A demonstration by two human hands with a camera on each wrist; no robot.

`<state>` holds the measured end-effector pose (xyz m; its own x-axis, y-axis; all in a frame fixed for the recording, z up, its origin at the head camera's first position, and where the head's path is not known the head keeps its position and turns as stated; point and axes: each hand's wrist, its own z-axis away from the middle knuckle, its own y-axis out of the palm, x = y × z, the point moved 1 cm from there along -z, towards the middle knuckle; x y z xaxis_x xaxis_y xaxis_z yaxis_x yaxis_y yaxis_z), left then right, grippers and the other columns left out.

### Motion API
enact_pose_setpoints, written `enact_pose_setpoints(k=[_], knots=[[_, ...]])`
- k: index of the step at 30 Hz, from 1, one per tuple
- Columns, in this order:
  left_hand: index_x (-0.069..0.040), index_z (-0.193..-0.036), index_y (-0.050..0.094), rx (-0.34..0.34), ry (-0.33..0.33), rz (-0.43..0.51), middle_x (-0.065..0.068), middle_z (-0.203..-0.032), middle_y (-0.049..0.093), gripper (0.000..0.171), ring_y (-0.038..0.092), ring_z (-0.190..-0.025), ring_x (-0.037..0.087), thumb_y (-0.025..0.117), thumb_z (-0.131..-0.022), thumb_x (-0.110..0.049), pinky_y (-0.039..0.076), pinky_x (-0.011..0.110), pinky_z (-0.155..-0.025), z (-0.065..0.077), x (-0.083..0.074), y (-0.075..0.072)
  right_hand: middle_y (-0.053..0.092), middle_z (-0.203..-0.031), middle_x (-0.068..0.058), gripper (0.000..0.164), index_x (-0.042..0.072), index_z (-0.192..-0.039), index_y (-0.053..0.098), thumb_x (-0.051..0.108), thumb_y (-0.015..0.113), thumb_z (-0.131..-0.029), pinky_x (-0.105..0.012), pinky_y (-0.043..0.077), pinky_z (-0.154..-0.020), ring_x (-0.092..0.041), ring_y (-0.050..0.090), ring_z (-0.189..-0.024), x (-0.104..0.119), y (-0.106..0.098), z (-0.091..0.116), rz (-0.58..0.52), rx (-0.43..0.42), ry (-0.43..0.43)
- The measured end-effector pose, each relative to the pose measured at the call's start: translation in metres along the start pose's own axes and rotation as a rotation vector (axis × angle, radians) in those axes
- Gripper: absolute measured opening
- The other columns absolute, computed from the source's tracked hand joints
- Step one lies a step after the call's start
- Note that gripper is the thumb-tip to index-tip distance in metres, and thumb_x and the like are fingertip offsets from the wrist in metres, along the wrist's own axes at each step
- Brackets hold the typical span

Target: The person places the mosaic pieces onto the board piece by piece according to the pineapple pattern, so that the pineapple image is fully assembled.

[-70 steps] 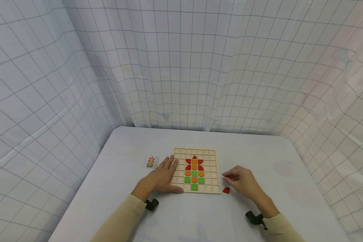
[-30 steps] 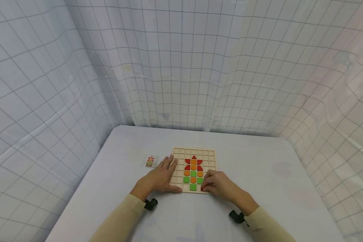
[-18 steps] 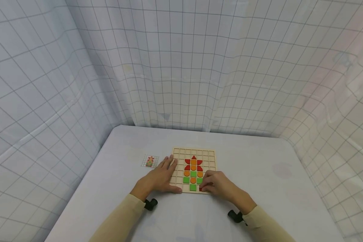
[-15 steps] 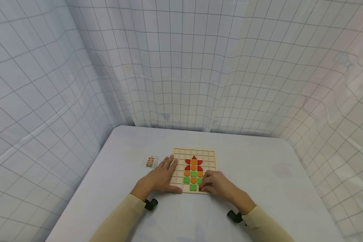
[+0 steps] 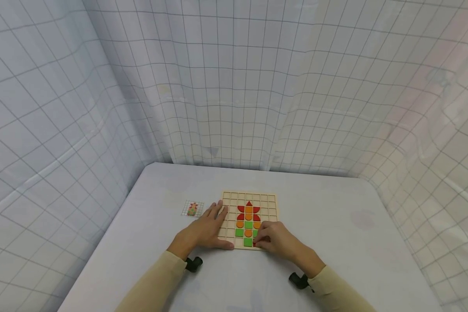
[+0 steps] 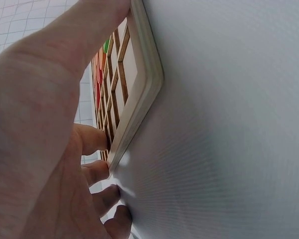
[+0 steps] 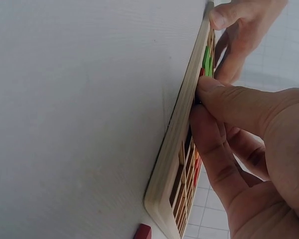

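A wooden grid board [image 5: 272, 204] lies on the table and bears a figure of red, orange and green flat tiles. My left hand [image 5: 203, 232] rests at its left side with fingers spread, thumb along the front edge. My right hand [image 5: 282, 243] pinches a small red tile [image 5: 255, 245] between thumb and fingertips. That tile is at the front row of the grid, just right of a green square [image 5: 248, 242]; in the right wrist view the thumb and fingers cover most of it. Another red tile [image 7: 143, 232] lies on the table off the board's near right corner.
A small card [image 5: 192, 209] printed with a tile figure on a grid lies left of the board, beside my left fingers. The white table [image 5: 327, 208] is enclosed at the back and sides by white curtains [image 5: 234, 86] with a grid pattern.
From beside the board's right edge, my right hand has moved left over the front row with the red tile, shifting slightly further left in the last half second. My left hand stays put.
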<state>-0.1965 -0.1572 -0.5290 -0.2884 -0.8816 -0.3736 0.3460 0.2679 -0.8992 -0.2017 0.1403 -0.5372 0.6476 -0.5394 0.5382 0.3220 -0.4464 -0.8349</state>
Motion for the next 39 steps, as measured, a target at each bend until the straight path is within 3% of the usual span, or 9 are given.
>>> enact_pose_setpoints(k=[13, 21, 34, 39], knots=[[-0.004, -0.186, 0.024, 0.007, 0.003, -0.002, 0.023, -0.197, 0.012, 0.135, 0.019, -0.183, 0.048, 0.089, -0.091, -0.075, 0.039, 0.067, -0.141, -0.002, 0.002, 0.002, 0.081, -0.105, 0.007, 0.009, 0.016, -0.107, 0.092, 0.008, 0.092, -0.101, -0.021, 0.065, -0.086, 0.000, 0.069, -0.096, -0.005, -0.006, 0.013, -0.078, -0.063, 0.033], [-0.003, -0.185, 0.024, -0.001, 0.003, -0.008, 0.023, -0.197, 0.011, 0.136, 0.019, -0.183, 0.048, 0.089, -0.091, -0.076, 0.041, 0.068, -0.139, -0.001, 0.002, 0.001, 0.081, -0.108, 0.004, 0.013, 0.015, -0.109, 0.090, 0.008, 0.094, -0.099, -0.022, 0.061, -0.079, 0.000, 0.065, -0.089, -0.019, -0.018, 0.034, -0.053, -0.127, 0.064], [-0.002, -0.185, 0.024, -0.007, 0.015, 0.001, 0.024, -0.197, 0.012, 0.135, 0.019, -0.183, 0.049, 0.089, -0.091, -0.075, 0.039, 0.068, -0.140, 0.000, 0.002, 0.002, 0.075, -0.111, 0.003, 0.035, 0.017, -0.119, 0.088, 0.024, 0.105, -0.090, -0.020, 0.052, -0.075, -0.004, 0.059, -0.088, -0.039, -0.035, 0.072, -0.019, -0.123, 0.207], [-0.003, -0.185, 0.024, -0.005, 0.021, 0.004, 0.024, -0.196, 0.012, 0.134, 0.018, -0.183, 0.049, 0.089, -0.092, -0.075, 0.038, 0.068, -0.141, -0.001, 0.003, 0.002, 0.073, -0.109, 0.006, 0.032, 0.018, -0.119, 0.089, 0.022, 0.104, -0.090, -0.020, 0.052, -0.075, -0.003, 0.057, -0.088, -0.045, -0.036, 0.080, -0.023, -0.089, 0.252]])
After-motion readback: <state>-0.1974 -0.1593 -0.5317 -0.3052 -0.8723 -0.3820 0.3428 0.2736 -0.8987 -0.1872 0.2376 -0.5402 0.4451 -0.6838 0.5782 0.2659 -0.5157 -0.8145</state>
